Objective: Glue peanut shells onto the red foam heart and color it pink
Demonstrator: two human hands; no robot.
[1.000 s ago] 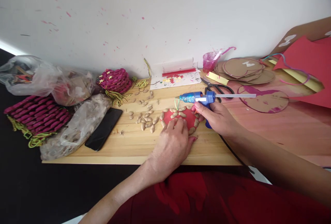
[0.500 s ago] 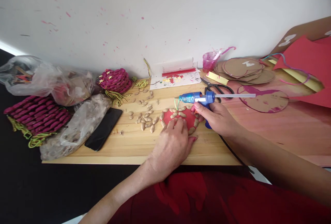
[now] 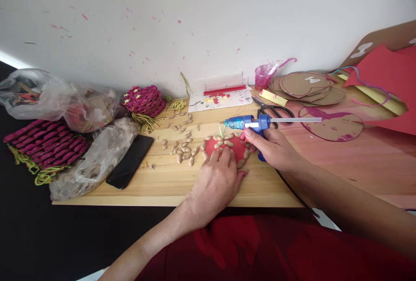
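My right hand (image 3: 281, 149) is closed around a blue glue gun (image 3: 251, 124), its nozzle pointing left and a clear glue stick (image 3: 295, 120) sticking out of its back. Below the nozzle lies a red piece (image 3: 239, 149), edged with unshelled peanuts and with a thin greenish loop (image 3: 222, 130) at its top. My left hand (image 3: 216, 181) rests over the near side of this piece, fingers bent onto its face and thumb by its near edge. The palm hides what lies underneath. Loose peanuts (image 3: 186, 150) are scattered to the left.
Left stand a black phone (image 3: 130, 162), plastic bags (image 3: 97, 159) and magenta woven pieces (image 3: 47, 144). Behind are paper with small stars (image 3: 216, 99) and a pink cup (image 3: 261, 77). Scissors (image 3: 274, 112), cardboard discs (image 3: 305, 86) and red sheets (image 3: 386, 86) lie to the right.
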